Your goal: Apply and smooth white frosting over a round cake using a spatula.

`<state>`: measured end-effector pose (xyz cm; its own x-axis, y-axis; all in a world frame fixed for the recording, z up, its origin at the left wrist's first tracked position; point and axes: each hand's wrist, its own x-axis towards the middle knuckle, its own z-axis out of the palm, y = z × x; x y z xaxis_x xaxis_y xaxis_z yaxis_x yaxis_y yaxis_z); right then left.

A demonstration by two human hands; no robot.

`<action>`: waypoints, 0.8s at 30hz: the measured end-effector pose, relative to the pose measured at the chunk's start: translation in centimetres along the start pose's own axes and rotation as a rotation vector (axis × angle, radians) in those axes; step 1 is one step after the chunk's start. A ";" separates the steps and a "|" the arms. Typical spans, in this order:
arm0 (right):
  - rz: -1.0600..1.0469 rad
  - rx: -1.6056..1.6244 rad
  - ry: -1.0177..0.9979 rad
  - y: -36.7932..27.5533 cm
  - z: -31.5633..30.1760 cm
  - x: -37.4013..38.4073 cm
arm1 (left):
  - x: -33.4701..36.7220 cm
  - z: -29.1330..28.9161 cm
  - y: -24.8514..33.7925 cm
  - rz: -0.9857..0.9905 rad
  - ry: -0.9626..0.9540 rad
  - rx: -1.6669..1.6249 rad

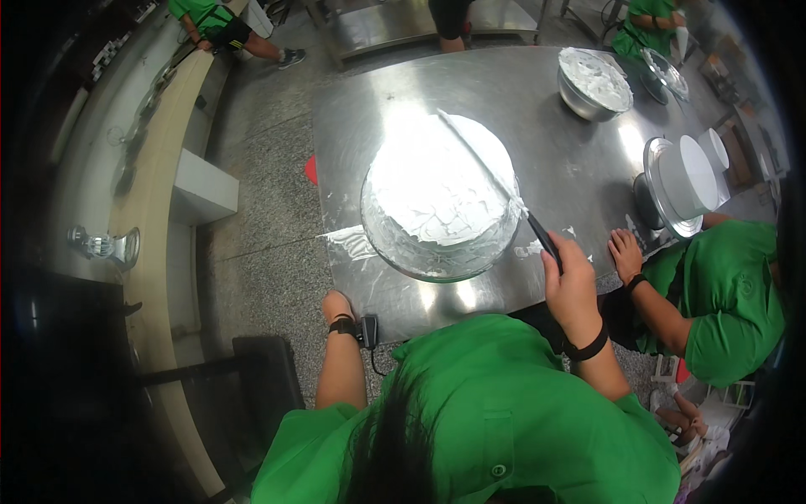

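Note:
My right hand point(573, 281) is closed round the black handle of an icing spatula point(483, 158). The spatula's long metal blade lies slantwise over a broad round of white cream point(437, 185), with cream smeared near the handle. Under the cream is a round turntable point(437, 267), its near rim bare but streaked. At the table's near left edge is my left hand point(336, 305), apart from the turntable; its fingers are hidden. A dark band circles each of my wrists.
The steel table point(512, 286) carries smeared cream point(351, 242) at its left edge. A metal bowl of cream point(594, 84) stands far right, near a white cake form point(687, 176) on a stand. A co-worker's hand point(625, 254) rests on the table at right. Other people stand beyond.

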<state>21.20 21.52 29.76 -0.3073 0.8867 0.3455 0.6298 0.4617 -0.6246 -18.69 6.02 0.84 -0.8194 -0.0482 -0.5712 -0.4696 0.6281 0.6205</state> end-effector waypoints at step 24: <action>0.046 -0.118 0.026 2.3 -1.6 1.4 | -3.5 -0.8 2.2 -0.056 -0.001 0.042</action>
<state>23.41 23.76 29.95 -0.2579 0.9053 0.3375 0.7227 0.4126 -0.5545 -17.14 7.01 4.64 -0.7918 -0.0840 -0.6050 -0.5007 0.6566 0.5641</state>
